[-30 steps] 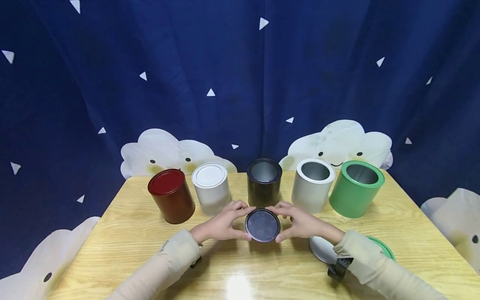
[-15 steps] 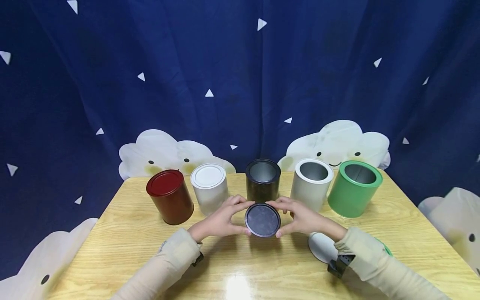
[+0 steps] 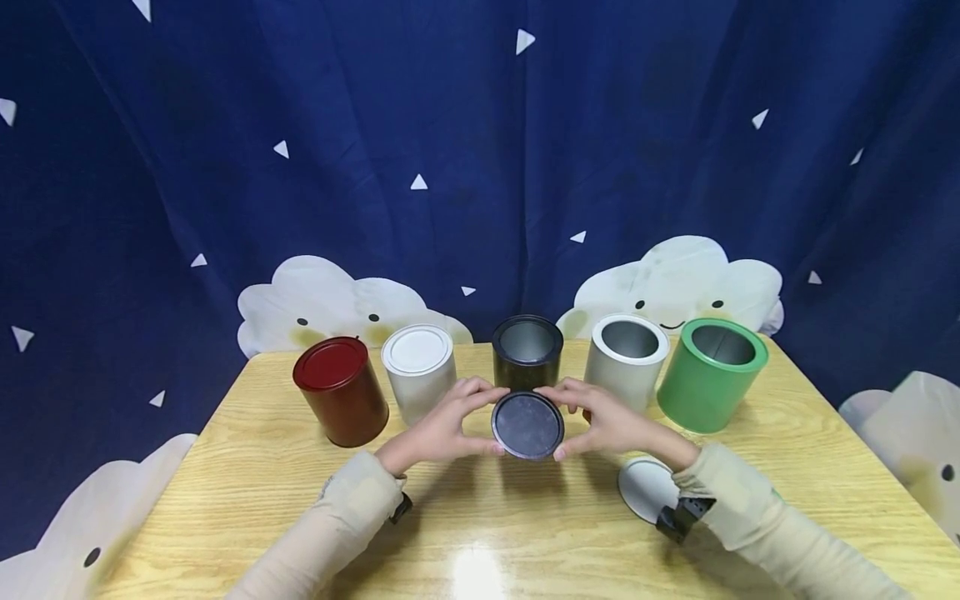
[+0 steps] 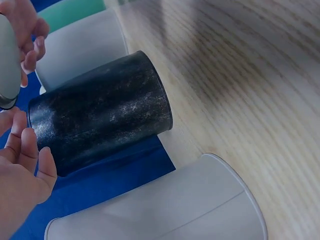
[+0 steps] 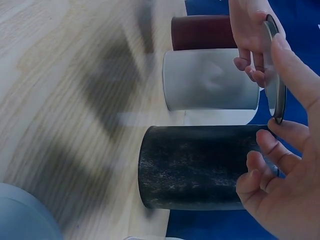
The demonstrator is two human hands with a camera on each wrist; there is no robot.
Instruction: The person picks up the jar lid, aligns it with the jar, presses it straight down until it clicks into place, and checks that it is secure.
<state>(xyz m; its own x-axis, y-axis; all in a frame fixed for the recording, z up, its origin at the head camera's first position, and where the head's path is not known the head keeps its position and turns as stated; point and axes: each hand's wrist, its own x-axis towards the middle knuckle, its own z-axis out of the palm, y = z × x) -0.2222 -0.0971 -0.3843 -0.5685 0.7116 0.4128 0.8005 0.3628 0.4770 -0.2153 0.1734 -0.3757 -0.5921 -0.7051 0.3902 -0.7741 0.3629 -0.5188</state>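
Both hands hold a black can lid [image 3: 528,426] between them, in front of the open black can [image 3: 527,373]. The left hand [image 3: 450,425] pinches its left edge between thumb and fingers. On the opposite edge, the right hand [image 3: 606,421] grips it the same way. From the right wrist view, the lid [image 5: 273,70] is seen edge-on, off the table, near the can's mouth and apart from the black can [image 5: 200,167]. The left wrist view shows the lid's pale underside [image 4: 7,60] and the can's scuffed dark wall [image 4: 100,110].
Left of the black can stand a lidded red can [image 3: 347,400] and a lidded white can [image 3: 422,387]. To its right are an open white can [image 3: 621,383] and an open green can [image 3: 703,396]. A loose white lid [image 3: 647,490] lies by the right wrist on the wooden table [image 3: 465,517].
The two hands have carried the black lid forward, closer to the black can's mouth. Their hold on its edges looks the same. The cans have stayed in place.
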